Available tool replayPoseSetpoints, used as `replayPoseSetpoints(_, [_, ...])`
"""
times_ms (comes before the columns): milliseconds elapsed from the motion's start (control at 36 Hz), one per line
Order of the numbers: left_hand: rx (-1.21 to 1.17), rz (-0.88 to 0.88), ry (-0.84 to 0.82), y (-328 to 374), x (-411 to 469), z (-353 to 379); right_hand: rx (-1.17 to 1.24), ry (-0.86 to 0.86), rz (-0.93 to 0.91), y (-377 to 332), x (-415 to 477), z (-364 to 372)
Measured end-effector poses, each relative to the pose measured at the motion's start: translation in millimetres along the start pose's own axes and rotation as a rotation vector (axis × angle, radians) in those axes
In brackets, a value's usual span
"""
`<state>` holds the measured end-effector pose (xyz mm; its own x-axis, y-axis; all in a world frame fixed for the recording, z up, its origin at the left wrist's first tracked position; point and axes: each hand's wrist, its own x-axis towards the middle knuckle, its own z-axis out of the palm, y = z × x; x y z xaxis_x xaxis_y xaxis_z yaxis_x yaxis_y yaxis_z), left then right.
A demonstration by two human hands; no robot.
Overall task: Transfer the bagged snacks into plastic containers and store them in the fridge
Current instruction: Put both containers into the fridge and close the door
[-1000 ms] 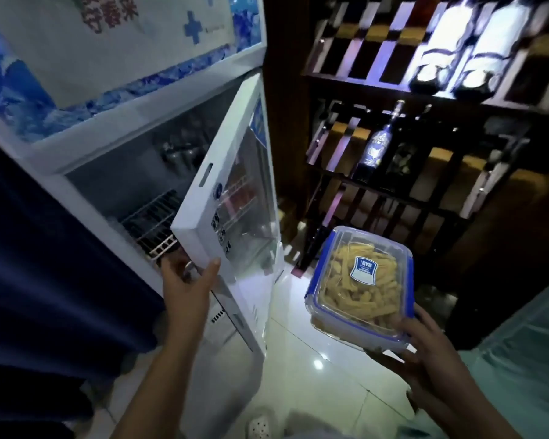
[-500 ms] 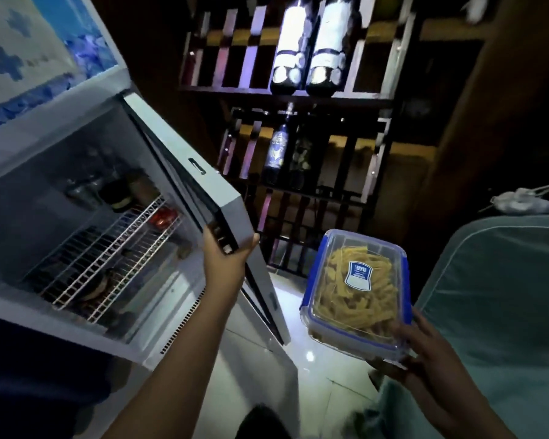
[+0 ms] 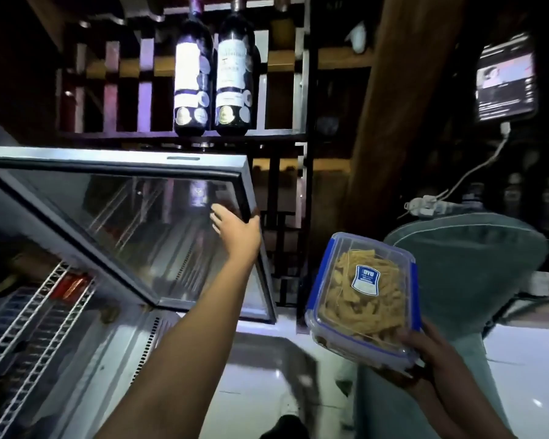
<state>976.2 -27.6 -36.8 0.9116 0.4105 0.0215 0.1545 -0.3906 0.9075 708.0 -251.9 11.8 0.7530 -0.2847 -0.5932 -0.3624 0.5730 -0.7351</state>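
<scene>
So: left hand (image 3: pixel 235 231) is gripping the fridge door (image 3: pixel 108 155) by its far-right edge, thumb seemingly hooked round it; right hand (image 3: pixel 431 362) is cupping the snack container (image 3: pixel 362 289) from below, near right, long axis running near-far; wire shelf (image 3: pixel 29 315) is sitting well left of it
</scene>
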Motion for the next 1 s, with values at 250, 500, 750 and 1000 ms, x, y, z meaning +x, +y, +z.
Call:
replayPoseSetpoints(250, [-0.025, -0.076, 0.031, 26.9, 38.2, 36.1, 0.089, 0.060, -0.072, -14.3, 5.5, 12.9])
replayPoseSetpoints(500, [0.029, -0.087, 0.022, 21.3, 52.5, 46.4, 0.096, 0.108, -0.100, -6.0, 7.1, 14.0])
replayPoseSetpoints(750, [-0.036, -0.018, 0.046, 23.4, 48.7, 49.7, 0.092, 0.116, -0.098, 0.9, 10.5, 4.5])
replayPoseSetpoints(1000, [-0.066, 0.082, -0.152, 6.3, 15.2, 18.2, 0.051, 0.014, -0.100, 7.8, 10.0, -11.9])
